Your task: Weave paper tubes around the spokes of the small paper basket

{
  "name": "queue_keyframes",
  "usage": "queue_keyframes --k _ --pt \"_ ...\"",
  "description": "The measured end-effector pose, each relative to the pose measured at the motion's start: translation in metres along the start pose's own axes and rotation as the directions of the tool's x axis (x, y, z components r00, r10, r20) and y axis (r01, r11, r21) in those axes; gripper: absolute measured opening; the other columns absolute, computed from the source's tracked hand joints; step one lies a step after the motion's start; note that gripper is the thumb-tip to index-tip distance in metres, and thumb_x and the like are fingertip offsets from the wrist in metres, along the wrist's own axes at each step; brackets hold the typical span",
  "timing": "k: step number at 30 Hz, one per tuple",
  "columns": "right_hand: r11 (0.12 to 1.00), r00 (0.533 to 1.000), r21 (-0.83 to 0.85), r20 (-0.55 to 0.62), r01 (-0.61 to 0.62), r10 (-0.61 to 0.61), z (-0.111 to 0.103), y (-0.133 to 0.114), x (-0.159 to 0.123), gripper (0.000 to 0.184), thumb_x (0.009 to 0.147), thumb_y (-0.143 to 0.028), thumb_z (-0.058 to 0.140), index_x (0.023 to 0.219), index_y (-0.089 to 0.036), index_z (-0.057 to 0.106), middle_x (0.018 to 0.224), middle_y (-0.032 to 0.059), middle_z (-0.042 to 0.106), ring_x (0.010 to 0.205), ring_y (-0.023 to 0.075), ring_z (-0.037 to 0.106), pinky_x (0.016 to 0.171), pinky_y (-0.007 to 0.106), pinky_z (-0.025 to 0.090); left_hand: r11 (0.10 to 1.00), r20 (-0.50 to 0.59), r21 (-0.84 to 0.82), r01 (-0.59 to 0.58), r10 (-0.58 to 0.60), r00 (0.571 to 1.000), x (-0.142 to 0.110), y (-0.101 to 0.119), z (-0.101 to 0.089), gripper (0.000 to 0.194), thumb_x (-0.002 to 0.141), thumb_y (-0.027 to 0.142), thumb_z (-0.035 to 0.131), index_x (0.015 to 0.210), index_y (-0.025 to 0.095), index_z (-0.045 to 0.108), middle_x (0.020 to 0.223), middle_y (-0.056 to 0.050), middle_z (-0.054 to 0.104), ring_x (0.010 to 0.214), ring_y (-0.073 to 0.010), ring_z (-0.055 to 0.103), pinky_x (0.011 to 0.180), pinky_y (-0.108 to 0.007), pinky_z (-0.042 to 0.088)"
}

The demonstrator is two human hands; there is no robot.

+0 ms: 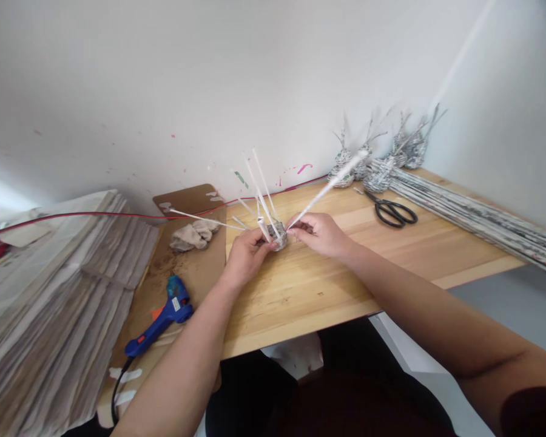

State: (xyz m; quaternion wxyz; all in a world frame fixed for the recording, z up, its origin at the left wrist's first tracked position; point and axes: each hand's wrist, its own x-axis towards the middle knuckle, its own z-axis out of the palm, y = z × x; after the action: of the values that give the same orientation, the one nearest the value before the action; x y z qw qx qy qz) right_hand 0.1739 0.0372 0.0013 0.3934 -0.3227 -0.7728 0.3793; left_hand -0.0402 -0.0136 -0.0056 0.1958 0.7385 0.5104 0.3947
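Note:
A small woven paper basket (279, 241) of rolled newspaper rests on the wooden table (300, 291). Several white paper sticks (264, 200) rise and fan out from it. My left hand (248, 254) is closed on the basket's left side, thumb in front. On the other side, my right hand (316, 233) pinches a long rolled paper strip (327, 188) where it meets the basket. The strip slants up to the right, blurred at its upper end. Part of the basket is covered by my fingers.
Black scissors (394, 212) lie to the right, before several finished woven paper pieces (382, 173) and a bundle of paper rolls (464, 206). At left are a blue glue gun (159, 318), a crumpled cloth (193, 235) and stacked paper (73, 303). A red-black cable (118, 213) runs along the wall.

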Motion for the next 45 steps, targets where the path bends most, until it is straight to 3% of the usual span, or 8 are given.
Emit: queue_keyframes --k 6,13,16,20,23,29,35,45 --pt "0.989 0.999 -0.136 0.008 0.053 -0.052 0.003 0.0 -0.001 0.013 0.085 -0.029 0.064 0.081 -0.017 0.065 0.076 0.003 0.067 0.068 0.0138 0.058 0.062 0.024 0.042 0.999 0.097 0.03 -0.043 0.04 0.994 -0.001 0.007 -0.001 0.009 0.085 0.024 0.067 0.076 0.02 0.067 0.075 -0.001 0.069 0.077 -0.0179 0.059 0.075 -0.03 0.043" --pt "1.0 1.0 -0.02 -0.029 -0.005 0.004 0.003 0.003 0.0 0.023 0.089 -0.032 0.058 0.105 -0.016 0.063 0.078 0.0025 0.067 0.069 0.0151 0.064 0.067 0.027 0.048 0.991 0.101 0.113 -0.066 0.054 0.993 -0.001 0.011 -0.002 0.01 0.084 0.023 0.069 0.075 0.02 0.066 0.075 -0.001 0.069 0.078 -0.0187 0.057 0.074 -0.031 0.039" --pt "0.998 0.998 -0.06 -0.055 -0.033 0.029 0.004 0.003 0.001 0.027 0.09 -0.029 0.056 0.112 -0.016 0.063 0.076 0.0012 0.065 0.064 0.0141 0.061 0.064 0.027 0.048 0.989 0.116 0.118 -0.085 0.071 0.991 -0.002 0.011 -0.001 0.012 0.086 0.024 0.068 0.074 0.02 0.065 0.074 -0.001 0.069 0.077 -0.0185 0.057 0.074 -0.031 0.038" --pt "0.985 0.997 -0.17 -0.077 0.001 -0.015 0.007 0.002 0.001 0.015 0.081 -0.027 0.065 0.092 -0.016 0.068 0.081 0.0043 0.068 0.07 0.0156 0.061 0.067 0.028 0.047 0.987 0.14 0.117 -0.107 0.09 0.986 -0.002 0.011 0.001 0.01 0.085 0.025 0.069 0.076 0.021 0.067 0.074 -0.001 0.068 0.078 -0.0189 0.057 0.074 -0.031 0.039" --pt "0.992 0.994 -0.128 -0.107 -0.01 -0.004 0.009 0.001 0.001 0.01 0.08 -0.027 0.065 0.083 -0.017 0.064 0.075 0.003 0.067 0.067 0.0156 0.06 0.066 0.028 0.047 0.99 0.137 0.097 -0.107 0.093 0.986 -0.003 0.012 0.001 0.009 0.084 0.023 0.069 0.076 0.021 0.066 0.075 -0.001 0.068 0.079 -0.0187 0.058 0.074 -0.03 0.04" --pt "0.992 0.982 -0.128 -0.187 -0.024 -0.001 0.009 -0.002 0.0 0.013 0.079 -0.031 0.065 0.08 -0.019 0.062 0.077 0.0033 0.07 0.072 0.0172 0.064 0.07 0.029 0.049 0.992 0.126 0.055 -0.109 0.102 0.987 -0.003 0.014 0.002 0.011 0.085 0.024 0.067 0.075 0.02 0.065 0.076 -0.001 0.069 0.077 -0.0176 0.058 0.074 -0.03 0.041" --pt "0.989 0.983 -0.13 -0.181 -0.065 0.04 0.007 0.001 0.0 0.012 0.08 -0.031 0.064 0.08 -0.019 0.061 0.075 0.0031 0.069 0.071 0.018 0.064 0.068 0.03 0.049 0.991 0.121 0.043 -0.129 0.123 0.985 -0.002 0.007 0.004 0.011 0.086 0.026 0.067 0.077 0.02 0.065 0.077 -0.002 0.069 0.077 -0.0176 0.058 0.076 -0.031 0.042" --pt "0.986 0.978 -0.138 -0.196 -0.094 0.066 0.008 0.008 0.002 0.01 0.083 -0.03 0.062 0.082 -0.02 0.06 0.076 0.0028 0.068 0.069 0.017 0.063 0.066 0.029 0.049 0.994 0.149 -0.102 -0.043 0.058 0.987 -0.003 0.0 0.006 0.011 0.086 0.03 0.066 0.08 0.021 0.067 0.08 -0.002 0.069 0.082 -0.0187 0.063 0.081 -0.032 0.048"
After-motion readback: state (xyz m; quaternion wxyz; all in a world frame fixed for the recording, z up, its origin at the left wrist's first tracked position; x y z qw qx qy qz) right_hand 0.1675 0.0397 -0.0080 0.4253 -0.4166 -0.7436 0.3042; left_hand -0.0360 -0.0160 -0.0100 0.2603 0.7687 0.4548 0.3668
